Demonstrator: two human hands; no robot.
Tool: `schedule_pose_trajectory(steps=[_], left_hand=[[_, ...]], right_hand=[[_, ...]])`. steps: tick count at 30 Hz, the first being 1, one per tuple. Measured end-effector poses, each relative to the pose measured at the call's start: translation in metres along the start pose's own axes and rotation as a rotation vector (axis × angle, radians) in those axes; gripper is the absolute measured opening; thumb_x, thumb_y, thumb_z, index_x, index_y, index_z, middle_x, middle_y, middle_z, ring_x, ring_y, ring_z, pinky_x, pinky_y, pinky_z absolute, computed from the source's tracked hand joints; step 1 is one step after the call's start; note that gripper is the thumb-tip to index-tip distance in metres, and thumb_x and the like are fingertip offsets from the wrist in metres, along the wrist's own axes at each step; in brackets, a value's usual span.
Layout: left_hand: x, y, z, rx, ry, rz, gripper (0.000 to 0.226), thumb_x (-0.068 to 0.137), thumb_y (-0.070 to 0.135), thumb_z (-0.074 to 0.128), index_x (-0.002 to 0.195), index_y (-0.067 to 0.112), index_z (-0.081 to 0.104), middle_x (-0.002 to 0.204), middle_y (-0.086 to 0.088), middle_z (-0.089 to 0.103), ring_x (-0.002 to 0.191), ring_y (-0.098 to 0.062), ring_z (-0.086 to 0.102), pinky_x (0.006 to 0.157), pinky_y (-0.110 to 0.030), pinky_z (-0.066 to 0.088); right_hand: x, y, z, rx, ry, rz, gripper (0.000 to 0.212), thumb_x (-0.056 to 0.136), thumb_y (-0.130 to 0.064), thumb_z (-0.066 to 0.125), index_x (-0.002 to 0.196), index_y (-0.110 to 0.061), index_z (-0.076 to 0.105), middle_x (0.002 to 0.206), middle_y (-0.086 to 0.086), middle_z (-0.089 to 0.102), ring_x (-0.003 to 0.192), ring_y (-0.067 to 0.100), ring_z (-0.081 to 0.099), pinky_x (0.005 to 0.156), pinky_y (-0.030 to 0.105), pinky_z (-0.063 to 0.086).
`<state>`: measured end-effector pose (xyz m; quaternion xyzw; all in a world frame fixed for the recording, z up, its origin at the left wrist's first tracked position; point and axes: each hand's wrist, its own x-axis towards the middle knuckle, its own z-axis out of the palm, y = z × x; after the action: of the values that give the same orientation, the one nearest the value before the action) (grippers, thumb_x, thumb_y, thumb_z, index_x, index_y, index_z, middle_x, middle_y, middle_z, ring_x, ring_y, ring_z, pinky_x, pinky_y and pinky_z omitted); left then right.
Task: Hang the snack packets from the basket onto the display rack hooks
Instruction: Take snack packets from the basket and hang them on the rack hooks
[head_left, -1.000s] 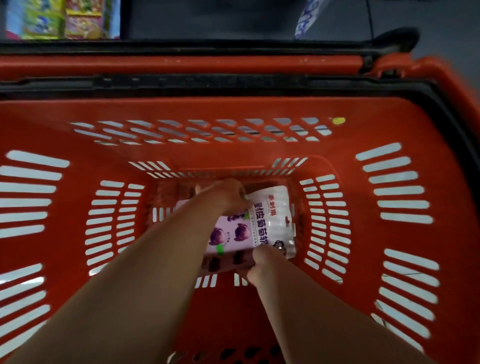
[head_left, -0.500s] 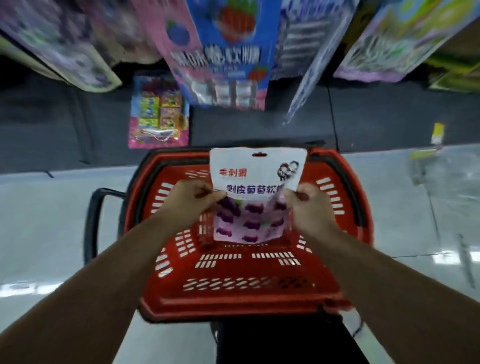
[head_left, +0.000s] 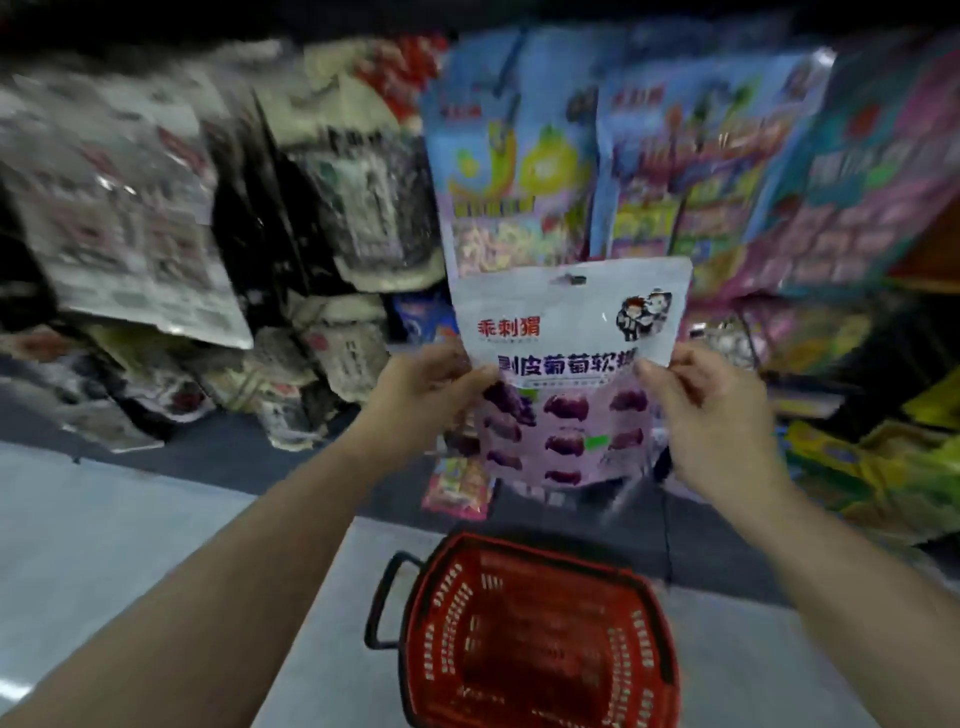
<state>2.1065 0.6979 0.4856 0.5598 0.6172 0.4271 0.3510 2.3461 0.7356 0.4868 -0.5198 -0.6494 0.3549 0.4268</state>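
A white and purple snack packet (head_left: 570, 364) with grape pictures is held upright in front of the display rack (head_left: 519, 171). My left hand (head_left: 423, 387) pinches its left edge and my right hand (head_left: 701, 410) pinches its right edge. A hang hole shows at the packet's top middle. The red basket (head_left: 540, 634) sits on the floor below my arms; its inside looks dark and I make out no packets in it. The rack's hooks are hidden behind the hanging packets.
Blurred packets hang thickly across the rack: grey and black ones (head_left: 156, 218) at left, blue and colourful ones (head_left: 701, 156) at right. A pink packet (head_left: 457, 483) hangs low behind the held one. Yellow-green bags (head_left: 883, 467) lie at right. Pale floor (head_left: 130, 545) spreads at left.
Both hands lifted the packet out of the basket and up in front of the rack. The view swung from the basket's inside up to the hanging packets.
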Motion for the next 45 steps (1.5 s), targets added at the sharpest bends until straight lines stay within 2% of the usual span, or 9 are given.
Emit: schedule_pose_trajectory(steps=[4,7,10,13,25,29,33,38,45], left_hand=[[-0.005,0.123,-0.050,-0.080,0.094,0.130,0.031,0.085,0.028,0.066,0.086,-0.002,0.065,0.072,-0.006,0.073,0.070,-0.022,0.070,0.070,-0.034,0.059],[-0.005,0.189,-0.078,-0.156,0.163,0.207,0.017,0.092,0.017,0.062,0.084,0.001,0.064,0.068,0.002,0.074,0.064,-0.011,0.068,0.062,-0.023,0.057],[0.000,0.234,-0.099,-0.211,0.231,0.265,0.010,0.091,0.021,0.063,0.084,0.016,0.068,0.075,0.001,0.076,0.065,-0.009,0.069,0.062,-0.021,0.056],[0.010,0.261,-0.116,-0.243,0.299,0.318,0.013,0.089,0.022,0.066,0.083,0.011,0.068,0.079,-0.007,0.075,0.066,-0.015,0.068,0.066,-0.031,0.057],[0.087,0.268,-0.182,-0.242,0.198,0.347,0.013,0.089,0.024,0.068,0.087,0.011,0.071,0.084,-0.008,0.076,0.077,-0.023,0.073,0.069,-0.036,0.061],[0.116,0.269,-0.204,-0.224,0.155,0.371,0.015,0.088,0.028,0.069,0.091,0.013,0.072,0.084,-0.001,0.077,0.078,-0.015,0.074,0.065,-0.025,0.058],[0.143,0.278,-0.215,-0.267,0.096,0.366,0.012,0.088,0.030,0.069,0.090,0.018,0.072,0.083,0.004,0.077,0.074,-0.008,0.073,0.058,-0.018,0.053],[0.167,0.286,-0.212,-0.280,0.046,0.368,0.016,0.086,0.034,0.070,0.092,0.019,0.072,0.087,0.003,0.077,0.082,-0.013,0.074,0.074,-0.031,0.058],[0.175,0.284,-0.198,-0.302,0.117,0.356,0.011,0.087,0.027,0.070,0.085,0.016,0.071,0.079,0.002,0.076,0.059,0.003,0.067,0.047,-0.008,0.044]], right_hand=[[0.020,-0.121,-0.054,0.011,0.012,-0.211,0.017,0.093,-0.025,0.060,0.078,-0.030,0.055,0.067,-0.015,0.059,0.059,-0.007,0.055,0.055,0.011,0.041],[0.036,-0.187,-0.080,0.051,0.042,-0.306,0.007,0.091,-0.028,0.062,0.084,-0.026,0.061,0.074,-0.012,0.065,0.068,0.001,0.059,0.065,0.026,0.049],[0.051,-0.236,-0.092,0.084,0.070,-0.388,0.009,0.090,-0.025,0.063,0.081,-0.025,0.063,0.073,-0.006,0.067,0.074,0.013,0.063,0.067,0.036,0.051],[0.065,-0.268,-0.095,0.085,0.088,-0.440,0.014,0.091,-0.027,0.062,0.078,-0.028,0.061,0.075,-0.010,0.067,0.067,0.009,0.060,0.061,0.033,0.048],[0.113,-0.311,-0.042,0.000,0.253,-0.367,0.012,0.092,-0.025,0.061,0.080,-0.027,0.059,0.079,-0.007,0.068,0.079,0.017,0.065,0.066,0.031,0.050],[0.134,-0.321,-0.020,0.005,0.337,-0.328,0.016,0.093,-0.024,0.060,0.077,-0.028,0.056,0.075,-0.009,0.066,0.063,0.004,0.058,0.056,0.022,0.042],[0.153,-0.332,-0.011,-0.019,0.401,-0.283,0.009,0.094,-0.027,0.058,0.085,-0.025,0.060,0.079,-0.007,0.067,0.071,0.009,0.062,0.062,0.026,0.049],[0.167,-0.341,-0.015,-0.016,0.471,-0.274,0.014,0.095,-0.024,0.056,0.081,-0.027,0.057,0.083,-0.007,0.067,0.077,0.009,0.062,0.060,0.023,0.044],[0.181,-0.334,-0.023,-0.104,0.431,-0.247,0.012,0.096,-0.026,0.055,0.086,-0.019,0.058,0.082,-0.001,0.067,0.068,0.012,0.059,0.060,0.026,0.046]])
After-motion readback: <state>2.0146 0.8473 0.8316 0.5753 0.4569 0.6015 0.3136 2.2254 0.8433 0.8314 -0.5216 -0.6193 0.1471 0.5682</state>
